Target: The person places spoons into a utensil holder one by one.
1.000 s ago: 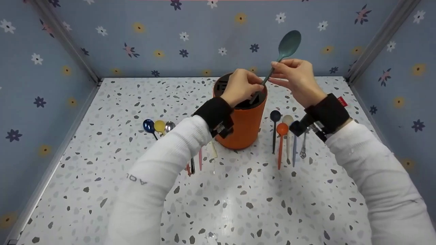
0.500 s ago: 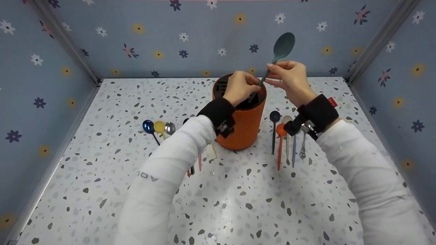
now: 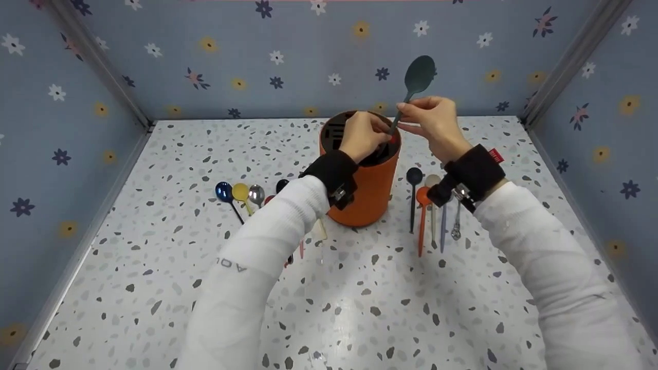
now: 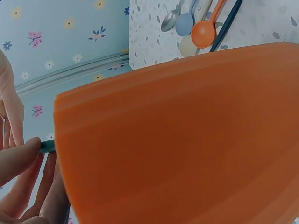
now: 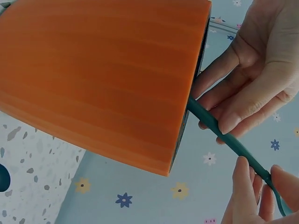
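My right hand (image 3: 431,121) pinched the teal spoon (image 3: 417,78), now lower than a second ago, its handle tip entering the orange holder (image 3: 366,190) on the desk (image 3: 169,174) (bowl up); my left hand's (image 3: 362,134) grip steadied the handle at the rim

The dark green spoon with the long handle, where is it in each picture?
Head view: the dark green long-handled spoon stands top centre, bowl up, handle running down into the orange cylindrical holder.
Left wrist view: only a sliver of its handle shows at the left edge, beside the holder.
Right wrist view: its handle slants down to the right from the holder's rim.
Shared landmark: the orange holder.
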The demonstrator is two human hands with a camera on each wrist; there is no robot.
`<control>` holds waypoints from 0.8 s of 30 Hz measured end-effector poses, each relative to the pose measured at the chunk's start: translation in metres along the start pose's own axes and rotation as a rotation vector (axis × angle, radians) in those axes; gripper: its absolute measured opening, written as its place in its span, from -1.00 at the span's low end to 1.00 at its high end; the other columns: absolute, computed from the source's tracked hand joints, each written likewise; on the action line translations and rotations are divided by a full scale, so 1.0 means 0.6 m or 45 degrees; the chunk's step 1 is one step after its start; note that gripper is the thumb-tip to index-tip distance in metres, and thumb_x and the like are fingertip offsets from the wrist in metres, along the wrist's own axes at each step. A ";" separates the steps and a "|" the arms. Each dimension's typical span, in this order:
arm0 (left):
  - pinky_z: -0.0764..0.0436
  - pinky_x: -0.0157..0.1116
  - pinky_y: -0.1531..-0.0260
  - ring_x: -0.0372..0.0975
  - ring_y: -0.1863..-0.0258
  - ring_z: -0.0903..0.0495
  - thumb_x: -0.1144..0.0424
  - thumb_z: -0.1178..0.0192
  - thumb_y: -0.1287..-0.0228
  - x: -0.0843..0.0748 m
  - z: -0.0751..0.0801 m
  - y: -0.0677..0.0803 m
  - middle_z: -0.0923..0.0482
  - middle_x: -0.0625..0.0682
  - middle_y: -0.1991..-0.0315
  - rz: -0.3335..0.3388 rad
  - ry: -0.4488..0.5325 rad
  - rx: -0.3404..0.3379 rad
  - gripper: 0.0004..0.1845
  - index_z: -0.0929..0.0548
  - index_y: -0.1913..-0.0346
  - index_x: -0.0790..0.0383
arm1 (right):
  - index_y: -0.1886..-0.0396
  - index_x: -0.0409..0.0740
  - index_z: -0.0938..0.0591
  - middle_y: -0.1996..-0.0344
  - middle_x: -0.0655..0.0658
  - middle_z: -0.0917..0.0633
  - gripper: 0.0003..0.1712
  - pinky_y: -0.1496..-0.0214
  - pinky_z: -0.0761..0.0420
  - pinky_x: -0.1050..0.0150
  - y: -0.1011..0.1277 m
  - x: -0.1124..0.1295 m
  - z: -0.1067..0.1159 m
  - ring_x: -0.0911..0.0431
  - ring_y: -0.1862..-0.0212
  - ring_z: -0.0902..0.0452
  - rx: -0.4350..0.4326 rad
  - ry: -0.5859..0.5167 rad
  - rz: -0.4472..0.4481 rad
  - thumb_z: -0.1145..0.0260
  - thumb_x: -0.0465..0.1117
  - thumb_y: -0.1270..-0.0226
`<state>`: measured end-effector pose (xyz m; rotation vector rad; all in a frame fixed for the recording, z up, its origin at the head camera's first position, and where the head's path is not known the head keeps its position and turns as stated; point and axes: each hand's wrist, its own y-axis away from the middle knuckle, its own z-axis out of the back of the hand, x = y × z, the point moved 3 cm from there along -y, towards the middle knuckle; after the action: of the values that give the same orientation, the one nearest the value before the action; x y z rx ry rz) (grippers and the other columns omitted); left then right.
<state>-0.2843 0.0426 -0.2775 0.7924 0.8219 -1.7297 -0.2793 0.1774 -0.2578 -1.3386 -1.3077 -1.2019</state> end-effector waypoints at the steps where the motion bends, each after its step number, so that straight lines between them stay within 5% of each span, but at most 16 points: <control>1: -0.57 -0.44 0.48 -0.16 0.44 -0.59 0.37 -0.19 -0.12 0.001 0.000 0.000 -0.62 0.13 0.29 0.001 -0.006 -0.003 -0.86 -0.68 0.27 0.33 | 0.30 -0.34 -0.46 0.34 -0.18 -0.53 -0.79 0.03 -0.56 0.16 -0.001 -0.003 0.001 0.02 0.28 -0.55 0.001 0.007 -0.008 -0.28 -0.37 -0.08; 11: -0.60 -0.46 0.44 -0.16 0.41 -0.60 0.37 -0.15 -0.15 0.000 0.019 0.009 -0.60 0.14 0.26 0.051 0.081 -0.022 -0.85 -0.66 0.25 0.35 | 0.22 -0.40 -0.51 0.30 -0.15 -0.55 -0.75 0.12 -0.60 0.29 0.004 -0.012 0.044 0.12 0.34 -0.58 0.183 0.254 -0.121 -0.27 -0.34 -0.11; 24: -0.64 -0.34 0.39 -0.05 0.39 -0.60 0.41 -0.16 -0.13 0.023 0.036 0.081 -0.59 0.23 0.30 0.078 0.442 0.146 -0.84 -0.62 0.24 0.44 | -0.06 -0.49 -0.31 0.36 0.00 -0.60 -0.52 0.09 -0.58 0.33 0.015 -0.077 0.134 0.19 0.32 -0.59 0.192 0.348 -0.253 -0.18 -0.32 -0.21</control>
<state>-0.2442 0.0057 -0.2845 1.2066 0.9231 -1.6183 -0.2644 0.2500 -0.3146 -0.9173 -1.3246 -1.3393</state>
